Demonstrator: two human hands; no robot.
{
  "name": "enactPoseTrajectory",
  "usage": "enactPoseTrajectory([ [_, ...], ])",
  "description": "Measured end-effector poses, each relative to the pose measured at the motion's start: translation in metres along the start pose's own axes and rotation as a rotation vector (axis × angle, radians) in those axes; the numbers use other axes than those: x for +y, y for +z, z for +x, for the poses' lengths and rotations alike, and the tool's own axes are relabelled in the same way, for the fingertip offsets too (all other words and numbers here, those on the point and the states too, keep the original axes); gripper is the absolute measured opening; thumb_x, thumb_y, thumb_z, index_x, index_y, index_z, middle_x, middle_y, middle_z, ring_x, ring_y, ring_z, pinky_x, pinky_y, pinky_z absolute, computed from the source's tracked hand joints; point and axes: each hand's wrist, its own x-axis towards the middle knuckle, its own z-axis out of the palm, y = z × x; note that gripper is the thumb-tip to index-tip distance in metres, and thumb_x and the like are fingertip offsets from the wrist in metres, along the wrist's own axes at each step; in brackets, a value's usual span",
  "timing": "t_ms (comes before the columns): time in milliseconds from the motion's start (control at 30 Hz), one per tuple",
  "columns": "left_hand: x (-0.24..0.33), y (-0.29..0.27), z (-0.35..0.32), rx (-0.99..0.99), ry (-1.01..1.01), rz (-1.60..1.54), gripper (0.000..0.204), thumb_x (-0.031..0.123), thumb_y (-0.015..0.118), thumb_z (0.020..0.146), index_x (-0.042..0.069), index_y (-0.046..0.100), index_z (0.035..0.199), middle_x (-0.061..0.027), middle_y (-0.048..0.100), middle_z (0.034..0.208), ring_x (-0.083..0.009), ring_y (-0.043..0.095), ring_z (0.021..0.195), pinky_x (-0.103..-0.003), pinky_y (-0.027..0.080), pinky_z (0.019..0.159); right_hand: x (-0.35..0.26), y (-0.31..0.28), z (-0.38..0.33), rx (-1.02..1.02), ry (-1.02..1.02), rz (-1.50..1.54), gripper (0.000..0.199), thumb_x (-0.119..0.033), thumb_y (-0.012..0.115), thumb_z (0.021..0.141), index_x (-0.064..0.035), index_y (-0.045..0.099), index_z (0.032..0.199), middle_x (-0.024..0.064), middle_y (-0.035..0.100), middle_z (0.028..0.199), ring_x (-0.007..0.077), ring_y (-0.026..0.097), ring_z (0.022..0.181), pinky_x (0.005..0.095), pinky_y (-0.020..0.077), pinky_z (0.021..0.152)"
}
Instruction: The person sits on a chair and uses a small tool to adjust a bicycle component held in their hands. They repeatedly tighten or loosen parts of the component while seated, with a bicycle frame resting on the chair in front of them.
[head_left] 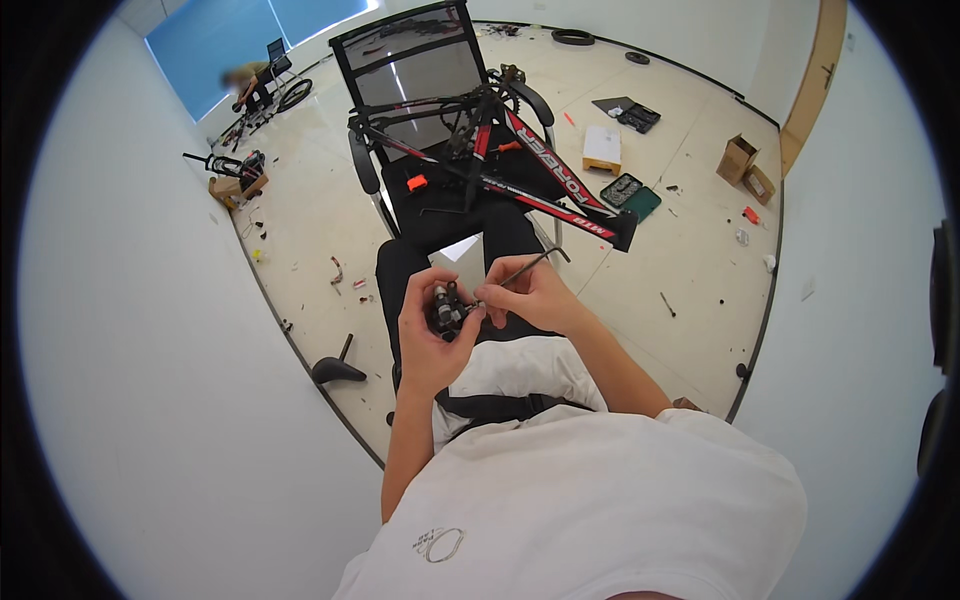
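My left hand is wrapped round a small black and silver brake caliper, held over my lap. Between the thumb and fingers of my right hand is an L-shaped hex key, its bent end pointing up and away. The key's near end meets the caliper's right side; my fingertips hide the exact contact. In front of my knees, a black and red bicycle frame lies across a black office chair. On the seat are a small orange object and a thin black L-shaped tool.
To the right on the floor are a green tool case, a white box and an open cardboard box. A bicycle saddle lies at the left wall. Far left, another person is near a wheel.
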Motion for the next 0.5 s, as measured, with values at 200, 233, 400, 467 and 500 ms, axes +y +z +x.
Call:
enactPoseTrajectory([
  [200, 0.0004, -0.0005, 0.0013, -0.006, 0.019, 0.009, 0.046, -0.005, 0.071, 0.076, 0.005, 0.046, 0.113, -0.004, 0.057, 0.083, -0.0089, 0.053, 0.076, -0.021, 0.043, 0.07, -0.0035, -0.0039, -0.0027, -0.018, -0.043, 0.044, 0.012, -0.007, 0.072, 0.083, 0.0019, 0.064, 0.084, 0.0054, 0.065, 0.074, 0.011, 0.063, 0.065, 0.0229, 0.051, 0.059],
  [233, 0.0001, -0.0004, 0.0014, -0.004, 0.014, 0.002, 0.046, -0.005, 0.071, 0.076, 0.005, 0.046, 0.113, -0.004, 0.057, 0.083, -0.0089, 0.053, 0.076, -0.021, 0.043, 0.07, -0.0039, -0.0045, -0.0026, -0.022, -0.048, 0.048, 0.012, -0.006, 0.072, 0.083, 0.0023, 0.064, 0.085, 0.0055, 0.065, 0.075, 0.0112, 0.063, 0.066, 0.0232, 0.0515, 0.06],
  [400, -0.003, -0.001, 0.001, -0.004, 0.008, -0.013, 0.046, -0.005, 0.071, 0.076, 0.005, 0.046, 0.113, -0.0041, 0.057, 0.083, -0.0091, 0.053, 0.077, -0.022, 0.044, 0.072, -0.0011, -0.0075, -0.002, -0.07, -0.078, 0.035, 0.01, -0.006, 0.071, 0.083, 0.0025, 0.067, 0.087, 0.006, 0.066, 0.076, 0.0117, 0.064, 0.067, 0.0238, 0.0525, 0.063],
  [467, 0.0002, -0.0006, 0.0013, -0.004, -0.002, -0.009, 0.046, -0.005, 0.07, 0.076, 0.005, 0.046, 0.113, -0.0043, 0.057, 0.083, -0.0092, 0.054, 0.077, -0.021, 0.044, 0.072, -0.0001, -0.0068, -0.0008, -0.058, -0.056, 0.066, 0.011, -0.007, 0.071, 0.085, 0.0024, 0.066, 0.086, 0.0062, 0.066, 0.076, 0.0116, 0.064, 0.067, 0.0239, 0.0524, 0.062],
  [500, -0.0001, -0.0002, 0.0013, -0.004, 0.002, -0.01, 0.046, -0.005, 0.07, 0.076, 0.005, 0.046, 0.113, -0.0044, 0.058, 0.083, -0.0092, 0.054, 0.077, -0.022, 0.044, 0.072, 0.0002, -0.0046, -0.0004, -0.042, -0.033, 0.098, 0.012, -0.009, 0.07, 0.085, 0.0023, 0.066, 0.086, 0.0063, 0.066, 0.076, 0.0115, 0.064, 0.066, 0.0239, 0.0522, 0.061],
])
